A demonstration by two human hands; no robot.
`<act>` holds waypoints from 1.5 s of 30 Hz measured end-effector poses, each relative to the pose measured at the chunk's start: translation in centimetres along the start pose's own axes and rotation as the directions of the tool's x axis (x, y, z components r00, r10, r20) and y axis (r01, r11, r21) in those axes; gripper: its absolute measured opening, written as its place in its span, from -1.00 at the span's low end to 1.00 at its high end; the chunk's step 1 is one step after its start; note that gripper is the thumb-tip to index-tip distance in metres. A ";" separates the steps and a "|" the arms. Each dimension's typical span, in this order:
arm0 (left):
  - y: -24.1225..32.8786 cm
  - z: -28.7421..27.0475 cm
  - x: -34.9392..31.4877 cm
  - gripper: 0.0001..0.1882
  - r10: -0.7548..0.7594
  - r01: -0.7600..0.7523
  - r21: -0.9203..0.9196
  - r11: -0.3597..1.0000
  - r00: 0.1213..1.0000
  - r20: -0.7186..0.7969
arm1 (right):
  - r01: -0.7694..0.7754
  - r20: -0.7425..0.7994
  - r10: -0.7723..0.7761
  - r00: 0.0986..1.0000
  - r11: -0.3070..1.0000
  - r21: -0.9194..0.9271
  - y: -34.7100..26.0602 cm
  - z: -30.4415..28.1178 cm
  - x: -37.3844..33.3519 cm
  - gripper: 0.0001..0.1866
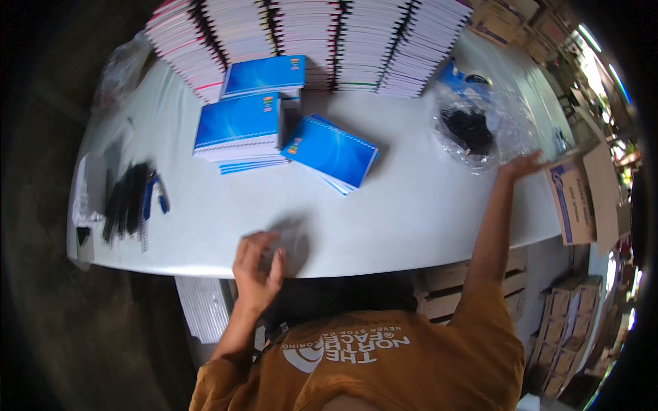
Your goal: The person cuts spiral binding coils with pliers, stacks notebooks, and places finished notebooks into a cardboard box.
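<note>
**Right arm (489, 233) outstretched, left arm (236, 332) bent**

The left hand (258, 267) is at the near side, left of centre, fingers loosely curled, thumb standing apart. The right hand (521, 166) is farther out, well to the right, open, bent at the wrist, fingers pointing right.

The booklet stack (236, 123) at left has a bright blue cover with paler curves, a multicoloured corner print and white page edges. The loose booklet (332, 152) to its right matches. Far paper stacks (301, 34) are white, striped pink. Left binding coils (125, 205) are black; the tabletop (356, 233), white; the near T-shirt (425, 363), brownish orange, white-printed.
</note>
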State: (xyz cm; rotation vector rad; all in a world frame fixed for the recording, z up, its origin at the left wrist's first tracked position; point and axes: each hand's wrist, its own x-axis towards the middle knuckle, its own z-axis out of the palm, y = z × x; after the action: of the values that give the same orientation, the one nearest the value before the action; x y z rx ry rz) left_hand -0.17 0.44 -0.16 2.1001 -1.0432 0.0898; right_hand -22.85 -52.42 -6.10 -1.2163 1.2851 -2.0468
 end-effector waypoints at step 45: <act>1.6 0.5 8.1 -0.64 0.268 0.024 -0.438 0.899 0.761 0.591 | -0.016 0.960 -0.207 0.191 0.977 0.214 -22.2 -9.3 -23.7 -0.79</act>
State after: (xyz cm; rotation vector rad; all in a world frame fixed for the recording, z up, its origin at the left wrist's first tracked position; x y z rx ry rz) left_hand 3.88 -5.74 3.47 1.6652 -1.4452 -0.7885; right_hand -16.42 -20.06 0.97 -2.0106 0.3113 -0.8464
